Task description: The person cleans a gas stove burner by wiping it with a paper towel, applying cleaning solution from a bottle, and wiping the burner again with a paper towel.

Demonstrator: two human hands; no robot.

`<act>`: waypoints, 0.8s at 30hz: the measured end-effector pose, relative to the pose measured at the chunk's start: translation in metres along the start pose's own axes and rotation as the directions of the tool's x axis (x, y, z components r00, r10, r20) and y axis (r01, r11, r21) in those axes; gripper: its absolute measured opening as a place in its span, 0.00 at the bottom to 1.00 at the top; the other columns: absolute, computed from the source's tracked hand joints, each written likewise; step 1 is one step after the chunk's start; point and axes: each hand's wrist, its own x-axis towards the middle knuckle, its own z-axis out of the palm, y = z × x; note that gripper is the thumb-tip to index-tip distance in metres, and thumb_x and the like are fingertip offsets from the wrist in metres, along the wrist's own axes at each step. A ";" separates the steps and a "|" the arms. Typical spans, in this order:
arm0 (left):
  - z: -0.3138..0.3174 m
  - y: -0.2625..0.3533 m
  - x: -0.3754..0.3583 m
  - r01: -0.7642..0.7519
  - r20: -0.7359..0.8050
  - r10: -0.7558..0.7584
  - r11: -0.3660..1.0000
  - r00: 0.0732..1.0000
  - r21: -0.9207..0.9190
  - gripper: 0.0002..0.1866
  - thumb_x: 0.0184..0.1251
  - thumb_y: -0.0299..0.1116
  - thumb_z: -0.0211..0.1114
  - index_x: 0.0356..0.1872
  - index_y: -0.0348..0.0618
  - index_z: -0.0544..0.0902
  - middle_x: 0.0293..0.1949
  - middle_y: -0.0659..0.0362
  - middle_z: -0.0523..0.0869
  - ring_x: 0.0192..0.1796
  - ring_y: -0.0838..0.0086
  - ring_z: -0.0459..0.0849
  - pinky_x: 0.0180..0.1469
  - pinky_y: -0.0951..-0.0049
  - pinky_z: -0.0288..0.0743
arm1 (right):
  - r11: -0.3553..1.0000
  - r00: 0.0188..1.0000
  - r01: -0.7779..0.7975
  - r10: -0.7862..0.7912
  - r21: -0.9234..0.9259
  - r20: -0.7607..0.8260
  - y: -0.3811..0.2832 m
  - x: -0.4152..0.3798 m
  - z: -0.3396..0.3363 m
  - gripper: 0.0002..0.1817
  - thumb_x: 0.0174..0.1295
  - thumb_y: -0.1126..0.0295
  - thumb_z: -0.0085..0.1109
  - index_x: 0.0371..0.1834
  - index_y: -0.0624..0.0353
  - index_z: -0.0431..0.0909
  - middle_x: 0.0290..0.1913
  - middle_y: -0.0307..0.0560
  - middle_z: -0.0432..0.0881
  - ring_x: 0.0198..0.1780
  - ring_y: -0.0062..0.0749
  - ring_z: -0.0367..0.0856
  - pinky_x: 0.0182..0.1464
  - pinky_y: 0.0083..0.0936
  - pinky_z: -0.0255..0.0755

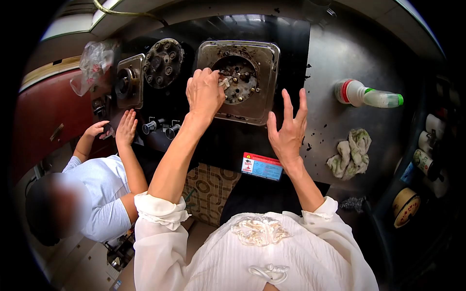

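My left hand (205, 92) is closed over the left side of a gas stove burner (238, 94), its fingers pinching a small crumpled whitish scrap (224, 82) that looks like tissue or cloth. The burner's round well is dark and grimy, with several brass-coloured studs. Around it lies a square metal drip pan (269, 106), stained brown. To the right of the pan, my right hand (290, 131) hovers over the stove's edge, fingers spread, holding nothing. A round burner head (164, 63) with several ringed holes rests on the black stove top, left of my left hand.
At left, a person (109, 194) in a pale shirt works by a second burner (127, 82). A plastic bag (95, 63) hangs behind. Right, a bottle (357, 92) and a dirty rag (350, 154) lie on the steel counter (335, 53). Stove knobs (151, 127) face front.
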 end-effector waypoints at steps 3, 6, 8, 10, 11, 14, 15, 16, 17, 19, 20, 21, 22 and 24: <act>-0.003 0.002 -0.001 -0.083 0.033 0.082 0.996 0.996 0.037 0.12 0.57 0.33 0.74 0.40 0.40 0.89 0.34 0.51 0.87 0.42 0.53 0.85 0.49 0.54 0.79 | 0.999 0.999 0.030 -0.030 -0.022 -0.014 0.001 0.000 0.000 0.38 0.64 0.67 0.66 0.79 0.49 0.64 0.82 0.60 0.52 0.76 0.56 0.63 0.73 0.51 0.63; 0.001 0.000 -0.002 0.046 0.035 -0.043 0.995 0.998 -0.088 0.10 0.58 0.33 0.73 0.39 0.39 0.89 0.35 0.51 0.90 0.44 0.54 0.87 0.50 0.57 0.79 | 1.000 1.000 0.007 -0.007 -0.023 -0.002 0.000 0.000 -0.001 0.38 0.64 0.67 0.66 0.79 0.49 0.64 0.82 0.59 0.52 0.76 0.56 0.63 0.72 0.51 0.63; 0.007 0.003 -0.001 0.066 -0.128 -0.085 0.987 0.988 -0.144 0.09 0.61 0.34 0.72 0.39 0.40 0.89 0.35 0.50 0.90 0.43 0.54 0.87 0.47 0.58 0.80 | 1.000 1.000 0.010 -0.010 -0.022 -0.016 0.001 0.001 0.000 0.38 0.64 0.67 0.66 0.79 0.49 0.65 0.82 0.59 0.52 0.76 0.55 0.63 0.72 0.51 0.63; 0.014 0.012 -0.002 0.133 -0.161 -0.149 0.985 0.976 -0.106 0.07 0.61 0.32 0.73 0.37 0.41 0.88 0.33 0.51 0.89 0.42 0.55 0.87 0.47 0.58 0.80 | 1.000 1.000 0.020 -0.020 -0.012 -0.019 -0.001 0.001 -0.001 0.37 0.64 0.67 0.66 0.78 0.50 0.66 0.81 0.59 0.52 0.77 0.55 0.63 0.73 0.51 0.63; 0.015 0.020 -0.003 0.168 -0.142 -0.173 0.985 0.975 -0.048 0.06 0.59 0.30 0.73 0.35 0.41 0.87 0.32 0.51 0.89 0.43 0.56 0.86 0.49 0.57 0.80 | 1.000 1.000 0.017 -0.017 -0.011 -0.010 0.000 -0.001 -0.001 0.37 0.64 0.67 0.66 0.78 0.50 0.66 0.81 0.59 0.52 0.77 0.55 0.63 0.73 0.51 0.63; 0.017 0.024 -0.009 0.226 -0.074 -0.233 0.970 0.970 -0.090 0.05 0.58 0.30 0.73 0.34 0.42 0.90 0.32 0.48 0.89 0.42 0.53 0.87 0.50 0.56 0.80 | 1.000 1.000 0.010 -0.010 -0.009 -0.009 0.000 0.001 0.000 0.37 0.64 0.67 0.66 0.78 0.50 0.66 0.81 0.60 0.53 0.77 0.56 0.63 0.73 0.52 0.62; 0.018 0.023 -0.009 0.204 -0.075 -0.212 0.974 0.974 -0.100 0.06 0.58 0.31 0.74 0.35 0.42 0.90 0.32 0.48 0.89 0.41 0.52 0.88 0.49 0.55 0.81 | 1.000 1.000 0.022 -0.022 -0.003 -0.017 0.000 0.003 0.000 0.37 0.64 0.67 0.66 0.78 0.50 0.66 0.81 0.60 0.53 0.77 0.56 0.63 0.73 0.52 0.62; 0.015 0.027 -0.012 0.207 -0.021 -0.211 0.972 0.977 -0.112 0.05 0.56 0.28 0.72 0.34 0.41 0.91 0.32 0.47 0.90 0.42 0.51 0.88 0.50 0.54 0.81 | 1.000 1.000 0.016 -0.016 0.003 -0.014 0.000 0.003 0.000 0.37 0.64 0.67 0.66 0.78 0.50 0.66 0.81 0.60 0.53 0.77 0.56 0.63 0.73 0.51 0.62; 0.015 0.023 -0.013 0.176 0.003 -0.177 0.978 0.984 -0.116 0.06 0.56 0.27 0.71 0.34 0.40 0.90 0.34 0.46 0.90 0.43 0.50 0.89 0.49 0.57 0.81 | 1.000 1.000 0.002 -0.002 0.008 -0.005 -0.001 0.002 -0.001 0.38 0.64 0.67 0.66 0.78 0.50 0.66 0.81 0.60 0.53 0.77 0.56 0.63 0.74 0.51 0.62; 0.000 0.012 -0.005 0.195 0.213 -0.147 0.954 0.966 -0.227 0.08 0.56 0.28 0.71 0.37 0.40 0.91 0.35 0.46 0.91 0.43 0.50 0.89 0.49 0.59 0.81 | 1.000 1.000 0.006 -0.006 -0.011 -0.005 -0.002 0.002 -0.002 0.38 0.63 0.68 0.66 0.79 0.50 0.65 0.81 0.60 0.52 0.76 0.57 0.64 0.73 0.51 0.62; -0.012 0.010 -0.002 0.191 0.274 -0.117 0.945 0.955 -0.264 0.10 0.57 0.32 0.73 0.39 0.40 0.91 0.35 0.46 0.91 0.42 0.52 0.90 0.49 0.60 0.81 | 1.000 1.000 0.011 -0.011 -0.002 -0.004 -0.002 0.002 -0.003 0.38 0.63 0.68 0.66 0.79 0.50 0.65 0.81 0.60 0.52 0.76 0.57 0.64 0.73 0.51 0.63; -0.025 0.007 -0.001 0.221 0.298 -0.139 0.940 0.945 -0.260 0.11 0.59 0.33 0.74 0.40 0.40 0.91 0.33 0.48 0.91 0.39 0.58 0.92 0.46 0.63 0.82 | 1.000 1.000 0.010 -0.010 0.008 -0.001 -0.001 0.002 -0.003 0.38 0.63 0.68 0.67 0.79 0.50 0.65 0.81 0.61 0.52 0.75 0.57 0.65 0.72 0.50 0.64; -0.028 0.000 -0.002 0.242 0.196 -0.191 0.928 0.962 -0.284 0.10 0.60 0.33 0.74 0.40 0.40 0.91 0.33 0.50 0.92 0.38 0.61 0.92 0.45 0.65 0.82 | 0.999 0.999 0.037 -0.038 -0.019 -0.020 0.000 0.003 -0.002 0.38 0.63 0.68 0.67 0.78 0.50 0.66 0.81 0.61 0.52 0.74 0.57 0.66 0.71 0.50 0.65; -0.027 -0.010 -0.007 0.264 0.010 -0.278 0.900 0.961 -0.348 0.10 0.62 0.32 0.73 0.41 0.39 0.91 0.32 0.52 0.92 0.35 0.67 0.92 0.41 0.69 0.82 | 0.999 1.000 0.022 -0.023 -0.024 -0.019 0.002 0.001 -0.002 0.38 0.63 0.68 0.67 0.79 0.50 0.65 0.81 0.61 0.52 0.74 0.57 0.66 0.71 0.50 0.65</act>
